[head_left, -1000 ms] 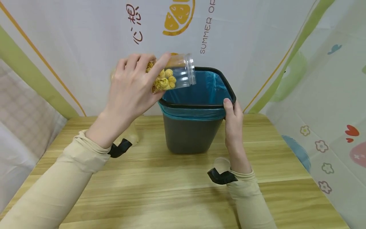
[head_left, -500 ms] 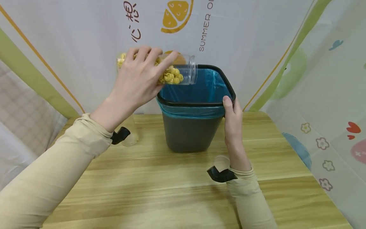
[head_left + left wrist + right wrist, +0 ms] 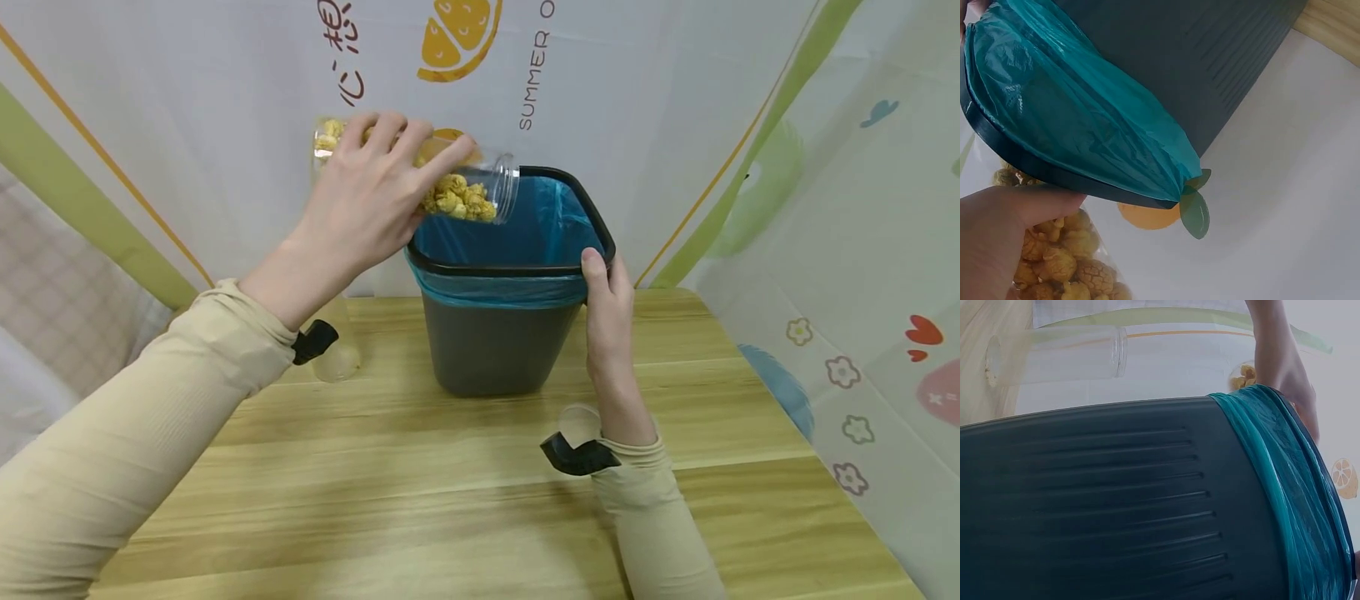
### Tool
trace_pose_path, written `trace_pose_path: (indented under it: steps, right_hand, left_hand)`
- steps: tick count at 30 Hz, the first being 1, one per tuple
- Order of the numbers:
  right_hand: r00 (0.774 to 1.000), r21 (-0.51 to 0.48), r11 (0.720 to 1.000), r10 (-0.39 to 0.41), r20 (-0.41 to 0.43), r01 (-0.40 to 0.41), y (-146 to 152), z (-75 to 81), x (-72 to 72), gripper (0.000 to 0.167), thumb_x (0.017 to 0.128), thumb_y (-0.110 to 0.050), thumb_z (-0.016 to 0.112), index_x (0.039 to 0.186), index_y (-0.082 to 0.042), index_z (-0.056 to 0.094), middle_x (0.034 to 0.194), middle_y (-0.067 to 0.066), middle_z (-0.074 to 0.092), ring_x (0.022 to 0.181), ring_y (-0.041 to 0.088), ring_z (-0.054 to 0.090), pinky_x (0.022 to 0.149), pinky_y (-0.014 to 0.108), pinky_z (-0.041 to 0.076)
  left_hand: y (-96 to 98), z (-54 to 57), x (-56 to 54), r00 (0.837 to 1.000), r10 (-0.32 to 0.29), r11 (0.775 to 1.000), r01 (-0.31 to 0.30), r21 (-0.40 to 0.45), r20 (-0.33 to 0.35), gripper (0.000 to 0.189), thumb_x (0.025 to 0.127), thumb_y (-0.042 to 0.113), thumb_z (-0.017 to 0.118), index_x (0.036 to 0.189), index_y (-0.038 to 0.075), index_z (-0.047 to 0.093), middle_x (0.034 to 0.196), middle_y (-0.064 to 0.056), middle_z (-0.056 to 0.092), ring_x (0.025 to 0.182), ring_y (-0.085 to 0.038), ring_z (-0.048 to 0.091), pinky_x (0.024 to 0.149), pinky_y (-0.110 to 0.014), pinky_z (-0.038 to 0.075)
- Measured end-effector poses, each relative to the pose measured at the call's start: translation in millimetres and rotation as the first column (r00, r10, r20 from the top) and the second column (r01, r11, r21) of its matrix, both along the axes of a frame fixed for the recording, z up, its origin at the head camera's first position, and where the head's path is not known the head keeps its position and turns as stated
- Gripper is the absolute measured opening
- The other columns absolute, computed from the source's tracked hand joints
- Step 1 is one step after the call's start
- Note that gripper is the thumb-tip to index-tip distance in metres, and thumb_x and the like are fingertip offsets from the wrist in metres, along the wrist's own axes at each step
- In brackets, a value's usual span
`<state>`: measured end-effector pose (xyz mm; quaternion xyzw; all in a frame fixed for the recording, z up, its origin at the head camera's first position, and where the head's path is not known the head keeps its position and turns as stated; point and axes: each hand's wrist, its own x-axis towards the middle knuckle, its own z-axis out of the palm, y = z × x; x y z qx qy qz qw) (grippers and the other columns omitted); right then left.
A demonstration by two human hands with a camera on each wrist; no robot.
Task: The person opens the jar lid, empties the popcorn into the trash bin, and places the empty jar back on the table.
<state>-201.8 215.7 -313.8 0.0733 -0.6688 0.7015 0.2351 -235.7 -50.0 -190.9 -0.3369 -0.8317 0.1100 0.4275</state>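
My left hand point(image 3: 367, 196) grips a clear plastic jar point(image 3: 504, 179) from above and tips it sideways, its uncovered mouth to the right and slightly down. Yellow popcorn point(image 3: 467, 198) lies inside it, some near the mouth and some at the raised base. That mouth hangs over a dark grey trash bin point(image 3: 491, 354) lined with a blue bag point(image 3: 551, 221). With thumb on top, my right hand point(image 3: 609, 317) holds the bin's black rim at its near right corner. In the left wrist view, popcorn point(image 3: 1060, 262) shows through the jar beside the bin's rim. The bin's bottom is hidden.
A second clear jar point(image 3: 337, 354) stands on the wooden table point(image 3: 420, 492), partly behind my left wrist; the right wrist view shows this jar point(image 3: 1054, 356) almost bare, with crumbs at its base. A round clear lid point(image 3: 579, 423) lies by my right wrist. Printed curtains enclose the table.
The jar has tilted further, its base rising and its mouth turning down. Popcorn has slid toward the mouth. My right hand and the bin keep their places.
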Motion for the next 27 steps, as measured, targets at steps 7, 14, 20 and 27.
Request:
trace_pose_path:
  steps: [7,14,20,27]
  right_hand:
    - [1.000,-0.010,1.000,0.012,-0.002,-0.012,0.1,0.7,1.1,0.052,0.106,-0.039,0.050,0.151,-0.014,0.048,0.150,0.003,0.054,0.134,0.016,0.048,0.123,0.044,0.035]
    - [1.000,-0.008,1.000,0.011,0.010,-0.011,-0.2,1.1,1.5,0.052,0.106,-0.040,0.050,0.151,-0.014,0.048,0.150,0.003,0.054,0.135,0.016,0.048,0.123,0.045,0.034]
    - [1.000,-0.003,1.000,0.014,0.008,-0.014,0.1,1.0,2.0,0.053,0.107,-0.040,0.049,0.152,-0.012,0.047,0.152,0.004,0.053,0.137,0.017,0.047,0.125,0.046,0.033]
    - [1.000,0.006,1.000,0.003,0.017,-0.003,0.0,1.5,2.2,0.054,0.106,-0.041,0.050,0.152,-0.013,0.047,0.151,0.005,0.054,0.135,0.018,0.048,0.124,0.047,0.034]
  left_hand:
    - [4.6,0.1,-2.0,0.996,-0.032,0.999,0.030,-0.026,-0.082,0.037,0.108,0.010,0.041,0.142,0.018,0.050,0.121,-0.019,0.062,0.108,-0.040,0.057,0.101,-0.053,0.047]
    - [5.0,1.0,-5.3,0.994,-0.057,0.996,0.051,-0.068,-0.095,0.042,0.103,0.000,0.042,0.141,0.016,0.050,0.116,-0.019,0.059,0.105,-0.041,0.055,0.103,-0.054,0.045]
    - [4.7,4.7,-5.8,0.998,-0.031,0.990,0.023,-0.136,-0.054,0.056,0.095,-0.002,0.059,0.146,0.019,0.049,0.121,-0.019,0.057,0.111,-0.040,0.052,0.110,-0.055,0.041]
    - [7.0,8.7,-8.3,0.996,-0.023,0.982,0.005,-0.189,-0.092,0.069,0.083,-0.006,0.069,0.144,0.020,0.050,0.125,-0.018,0.058,0.118,-0.038,0.052,0.118,-0.054,0.037]
